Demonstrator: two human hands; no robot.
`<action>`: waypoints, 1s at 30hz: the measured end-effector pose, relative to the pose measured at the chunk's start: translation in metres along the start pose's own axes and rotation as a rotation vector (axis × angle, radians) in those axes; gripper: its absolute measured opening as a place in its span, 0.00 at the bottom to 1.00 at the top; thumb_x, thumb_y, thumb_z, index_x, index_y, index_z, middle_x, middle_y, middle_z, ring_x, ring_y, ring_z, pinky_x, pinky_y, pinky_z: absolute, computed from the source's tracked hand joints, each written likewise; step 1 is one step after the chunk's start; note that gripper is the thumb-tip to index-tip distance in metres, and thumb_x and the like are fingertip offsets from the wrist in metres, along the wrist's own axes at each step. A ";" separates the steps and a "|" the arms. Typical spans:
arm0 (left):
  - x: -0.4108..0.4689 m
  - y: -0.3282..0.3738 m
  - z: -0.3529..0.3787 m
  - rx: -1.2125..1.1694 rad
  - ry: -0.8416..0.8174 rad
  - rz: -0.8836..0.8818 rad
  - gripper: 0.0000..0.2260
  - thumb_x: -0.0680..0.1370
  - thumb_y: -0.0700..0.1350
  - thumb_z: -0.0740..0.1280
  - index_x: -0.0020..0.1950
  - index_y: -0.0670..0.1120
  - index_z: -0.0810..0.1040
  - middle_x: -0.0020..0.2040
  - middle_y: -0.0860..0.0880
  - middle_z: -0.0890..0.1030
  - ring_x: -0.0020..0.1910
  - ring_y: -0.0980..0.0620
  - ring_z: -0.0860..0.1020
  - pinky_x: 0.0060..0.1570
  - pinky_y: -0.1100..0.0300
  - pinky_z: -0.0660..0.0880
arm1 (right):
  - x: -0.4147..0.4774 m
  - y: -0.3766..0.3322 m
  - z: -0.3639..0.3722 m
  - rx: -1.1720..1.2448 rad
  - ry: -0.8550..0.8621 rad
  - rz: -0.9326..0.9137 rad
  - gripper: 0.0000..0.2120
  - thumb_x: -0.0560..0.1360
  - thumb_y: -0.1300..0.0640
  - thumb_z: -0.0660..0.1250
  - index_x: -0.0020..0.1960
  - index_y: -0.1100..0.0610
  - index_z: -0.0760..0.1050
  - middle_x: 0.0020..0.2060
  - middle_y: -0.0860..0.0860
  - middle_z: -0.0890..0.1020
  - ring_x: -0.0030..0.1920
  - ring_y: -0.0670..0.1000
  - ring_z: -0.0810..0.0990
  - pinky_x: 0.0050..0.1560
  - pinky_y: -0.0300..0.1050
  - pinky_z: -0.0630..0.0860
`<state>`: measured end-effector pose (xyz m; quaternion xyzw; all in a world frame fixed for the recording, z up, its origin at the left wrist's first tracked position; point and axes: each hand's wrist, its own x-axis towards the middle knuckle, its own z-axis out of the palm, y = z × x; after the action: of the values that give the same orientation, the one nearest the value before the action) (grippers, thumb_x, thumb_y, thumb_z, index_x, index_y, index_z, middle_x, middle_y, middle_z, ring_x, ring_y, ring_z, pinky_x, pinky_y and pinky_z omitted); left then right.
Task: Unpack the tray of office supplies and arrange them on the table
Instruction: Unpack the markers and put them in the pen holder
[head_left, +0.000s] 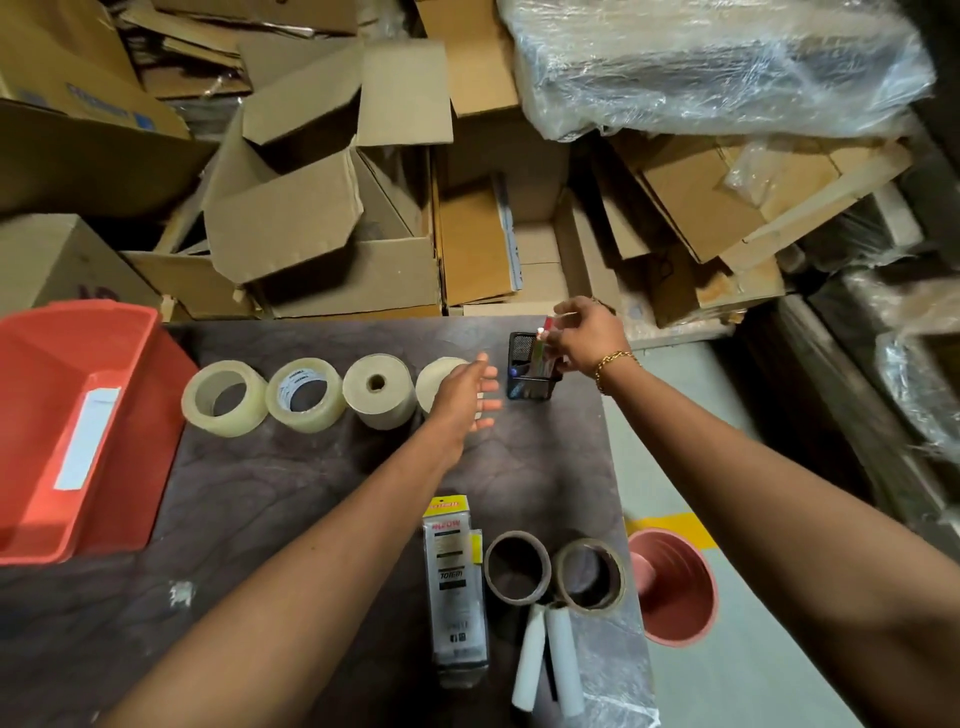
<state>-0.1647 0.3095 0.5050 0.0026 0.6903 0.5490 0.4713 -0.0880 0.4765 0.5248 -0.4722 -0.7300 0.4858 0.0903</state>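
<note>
Pens (543, 340) pinched upright by the right hand (584, 335) stand directly over the mesh holder (530, 382), while the left hand (465, 397), fingers spread and empty, hovers just beside it.

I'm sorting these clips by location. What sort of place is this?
Probably a storeroom or packing area: flattened and open cardboard boxes are piled behind the table, a plastic-wrapped bundle sits on top of them, and rolls of packing tape line the table.
</note>
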 end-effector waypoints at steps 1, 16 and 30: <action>-0.003 -0.001 -0.002 0.008 -0.006 0.003 0.15 0.82 0.56 0.58 0.55 0.46 0.77 0.52 0.48 0.79 0.48 0.48 0.78 0.41 0.58 0.73 | -0.007 -0.001 -0.005 0.033 0.016 -0.006 0.13 0.73 0.63 0.72 0.55 0.54 0.74 0.49 0.55 0.83 0.40 0.54 0.86 0.31 0.47 0.82; -0.081 -0.123 -0.087 0.203 -0.054 -0.080 0.02 0.79 0.44 0.65 0.50 0.47 0.76 0.47 0.46 0.78 0.39 0.53 0.73 0.36 0.61 0.66 | -0.237 0.105 0.085 0.256 -0.087 0.280 0.08 0.76 0.64 0.64 0.40 0.55 0.76 0.33 0.56 0.80 0.28 0.52 0.75 0.24 0.35 0.68; -0.111 -0.207 -0.108 0.209 -0.195 -0.162 0.09 0.77 0.35 0.64 0.49 0.47 0.81 0.50 0.48 0.81 0.47 0.51 0.77 0.41 0.61 0.70 | -0.310 0.156 0.185 0.188 -0.126 0.343 0.03 0.71 0.58 0.70 0.43 0.52 0.80 0.47 0.51 0.84 0.49 0.51 0.82 0.57 0.48 0.77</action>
<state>-0.0666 0.0878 0.4143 0.0492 0.6926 0.4319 0.5757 0.0635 0.1328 0.4075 -0.5475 -0.5945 0.5888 0.0041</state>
